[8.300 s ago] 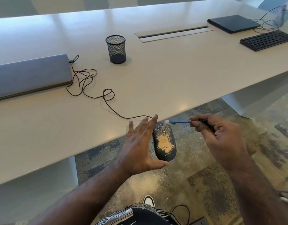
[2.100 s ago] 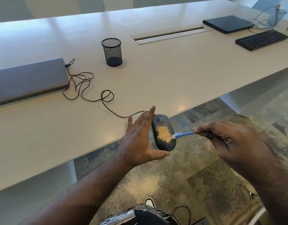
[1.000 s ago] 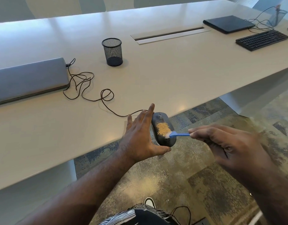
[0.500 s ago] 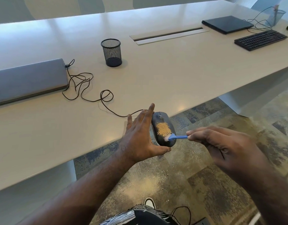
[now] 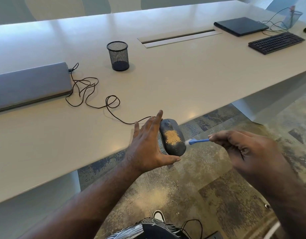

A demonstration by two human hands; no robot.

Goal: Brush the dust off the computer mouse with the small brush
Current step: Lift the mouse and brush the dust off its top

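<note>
- Your left hand [image 5: 148, 145] clasps the wired mouse [image 5: 173, 138] past the table edge [image 5: 104, 157], over the floor.
- Your right hand [image 5: 243, 149] pinches the small blue brush [image 5: 197, 140]; its bristles have swept off the tan dust patch [image 5: 172, 137] to the mouse's right rim.
- Patch looks smaller than seconds ago; more strokes needed.

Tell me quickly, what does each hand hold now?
Left hand: closed on the mouse.
Right hand: closed on the small brush.
</note>
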